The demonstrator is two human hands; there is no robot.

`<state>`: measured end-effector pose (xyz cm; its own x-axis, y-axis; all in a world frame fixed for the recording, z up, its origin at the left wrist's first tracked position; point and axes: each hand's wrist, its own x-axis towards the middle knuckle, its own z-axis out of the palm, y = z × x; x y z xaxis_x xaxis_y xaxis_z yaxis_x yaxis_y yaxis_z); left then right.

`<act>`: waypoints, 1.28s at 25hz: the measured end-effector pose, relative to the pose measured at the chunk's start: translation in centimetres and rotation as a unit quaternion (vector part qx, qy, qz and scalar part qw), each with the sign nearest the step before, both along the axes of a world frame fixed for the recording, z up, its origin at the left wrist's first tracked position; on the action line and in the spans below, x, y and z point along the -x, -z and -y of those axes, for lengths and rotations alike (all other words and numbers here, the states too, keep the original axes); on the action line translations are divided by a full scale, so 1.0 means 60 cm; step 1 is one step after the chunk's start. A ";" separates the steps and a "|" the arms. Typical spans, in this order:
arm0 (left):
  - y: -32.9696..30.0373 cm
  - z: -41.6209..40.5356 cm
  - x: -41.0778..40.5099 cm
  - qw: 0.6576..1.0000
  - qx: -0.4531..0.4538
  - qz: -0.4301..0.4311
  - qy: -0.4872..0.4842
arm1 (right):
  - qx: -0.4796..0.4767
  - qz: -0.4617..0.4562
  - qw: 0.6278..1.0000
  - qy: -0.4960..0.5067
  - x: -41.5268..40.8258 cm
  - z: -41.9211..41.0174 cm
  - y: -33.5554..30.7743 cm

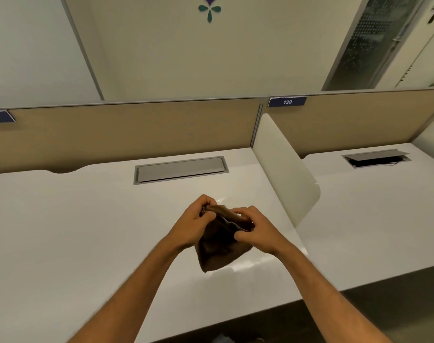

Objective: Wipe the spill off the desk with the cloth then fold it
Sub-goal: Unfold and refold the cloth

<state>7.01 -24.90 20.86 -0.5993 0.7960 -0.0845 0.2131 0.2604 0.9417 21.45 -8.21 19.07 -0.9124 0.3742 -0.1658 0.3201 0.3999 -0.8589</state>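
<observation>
Brown cloth (220, 246) hangs between both hands above the middle of the white worktop (62, 231), nearer its right edge than its left, its lower corner dangling close to the surface; whether it touches cannot be told. The left hand (196, 225) has its fingers curled over the cloth's upper left edge, the thumb pinching the fabric from the near side. The right hand (256, 230) grips the upper right edge, fingers bent over the top fold and the thumb pressed in against the cloth lower down. Both bare forearms reach forward from the near edge of the worktop and converge at the cloth, wrists bent slightly inward. A faint glossy sheen shows on the worktop just behind the hands and again beside the cloth's lower corner. Toward the back edge sits a closed grey cable hatch (180, 169). A white rounded divider panel (282, 167) stands along the right edge, and beyond it a neighbouring desk (371, 214) carries a hatch (376, 158) propped partly open. A tan partition (126, 134) runs along the back, bearing a blue label (287, 102) marked 139. A pale wall rises behind it.
</observation>
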 end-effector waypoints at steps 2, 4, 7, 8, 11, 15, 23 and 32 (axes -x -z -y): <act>-0.010 -0.002 0.001 1.000 -0.013 -0.004 0.002 | -0.038 -0.018 0.999 0.011 0.014 0.011 -0.001; -0.014 0.000 0.004 1.000 -0.018 -0.012 0.005 | -0.029 -0.045 0.998 0.031 0.025 0.010 -0.007; -0.013 0.003 0.007 0.999 -0.035 -0.008 -0.018 | -0.020 -0.058 0.998 0.007 0.025 -0.010 -0.024; -0.016 0.003 0.008 0.999 -0.044 -0.002 -0.028 | -0.008 -0.061 0.998 -0.001 0.025 -0.014 -0.030; -0.033 -0.001 0.016 0.995 -0.086 0.025 -0.051 | 0.013 -0.081 0.997 0.002 0.029 -0.027 -0.045; -0.043 -0.021 0.010 0.991 -0.109 0.036 -0.071 | 0.004 -0.085 0.996 -0.001 0.034 -0.069 -0.070; -0.046 -0.081 -0.056 0.987 -0.094 -0.041 -0.128 | 0.105 -0.045 0.993 -0.039 0.008 -0.099 -0.097; -0.026 -0.130 -0.110 0.946 -0.121 -0.140 -0.266 | 0.120 -0.070 0.990 -0.006 0.037 -0.097 -0.081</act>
